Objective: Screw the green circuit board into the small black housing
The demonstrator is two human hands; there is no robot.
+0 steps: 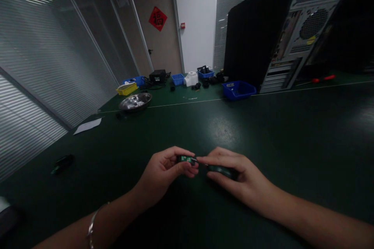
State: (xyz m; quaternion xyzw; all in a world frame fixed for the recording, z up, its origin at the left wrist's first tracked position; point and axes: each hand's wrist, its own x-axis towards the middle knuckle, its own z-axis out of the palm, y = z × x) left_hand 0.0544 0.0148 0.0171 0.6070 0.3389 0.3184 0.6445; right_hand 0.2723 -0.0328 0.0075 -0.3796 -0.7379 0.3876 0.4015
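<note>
Between the thumb and fingers of my left hand (165,167) is a small green circuit board (186,158) with a dark part at its right end. My right hand (238,173) is wrapped round a dark, smooth, rounded object (222,170), whose kind I cannot make out. The right index finger reaches toward the board's right end; whether it touches is too blurred to tell. Both hands are low over the dark green table (140,136), their fingertips close together. The palm hides part of the rounded object.
A metal bowl (135,102) and a yellow tray (127,88) stand at the back left. A blue bin (239,90) sits before a computer case (257,31) at the back right. A dark item (62,162) and white paper (87,125) lie left.
</note>
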